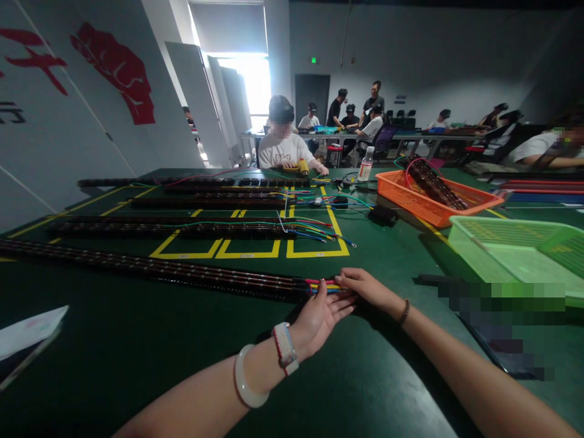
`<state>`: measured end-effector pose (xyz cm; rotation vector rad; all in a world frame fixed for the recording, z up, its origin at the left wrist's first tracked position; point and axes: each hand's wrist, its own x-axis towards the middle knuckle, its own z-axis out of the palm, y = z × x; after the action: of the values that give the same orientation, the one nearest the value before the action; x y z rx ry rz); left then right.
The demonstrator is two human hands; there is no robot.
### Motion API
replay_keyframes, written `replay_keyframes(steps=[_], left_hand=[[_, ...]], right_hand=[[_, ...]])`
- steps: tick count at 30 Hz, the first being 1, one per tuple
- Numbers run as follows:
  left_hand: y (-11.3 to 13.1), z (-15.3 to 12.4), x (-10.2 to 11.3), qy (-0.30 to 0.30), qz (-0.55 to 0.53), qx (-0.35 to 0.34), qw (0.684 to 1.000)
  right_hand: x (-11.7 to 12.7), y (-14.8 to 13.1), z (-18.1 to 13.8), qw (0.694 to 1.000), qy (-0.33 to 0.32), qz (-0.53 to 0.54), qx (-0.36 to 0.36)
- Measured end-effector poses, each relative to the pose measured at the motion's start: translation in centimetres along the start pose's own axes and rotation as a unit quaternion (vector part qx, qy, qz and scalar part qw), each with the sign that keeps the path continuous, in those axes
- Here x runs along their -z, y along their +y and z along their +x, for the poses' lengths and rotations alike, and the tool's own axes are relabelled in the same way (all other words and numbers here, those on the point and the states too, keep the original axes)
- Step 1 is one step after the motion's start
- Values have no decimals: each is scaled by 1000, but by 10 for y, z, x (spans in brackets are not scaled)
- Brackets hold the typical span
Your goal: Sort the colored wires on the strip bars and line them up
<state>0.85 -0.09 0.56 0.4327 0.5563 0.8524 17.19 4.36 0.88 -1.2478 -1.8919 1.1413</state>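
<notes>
Hands (319, 317) apparently on wires (325, 286), basket (506, 234) apart

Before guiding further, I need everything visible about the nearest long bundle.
The nearest long bundle is slim and dark brown, with pale glints, material unclear. It lies on the green table, running past the left picture edge. Red, yellow and blue wires leave its right end, touched by left hand and right hand.

Green basket (517, 255) at right; orange basket (406, 201) behind; bottle (365, 165) beside orange one; red fist emblem (119, 73) on wall (86, 143).
</notes>
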Motion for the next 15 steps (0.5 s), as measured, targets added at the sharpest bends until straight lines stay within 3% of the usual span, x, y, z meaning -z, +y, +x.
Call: replay_keyframes(steps=[5,10,15], left_hand=[[2,-4,-4,36,3,-7,999],[4,-5,-5,31,2,3,1000],[5,-3,-4,33,-6,11,999]], right_hand=[[-3,3,17,994,59,83,-41],[-3,7,41,992,71,73,-72],[-4,11,60,993,87,52,-55]])
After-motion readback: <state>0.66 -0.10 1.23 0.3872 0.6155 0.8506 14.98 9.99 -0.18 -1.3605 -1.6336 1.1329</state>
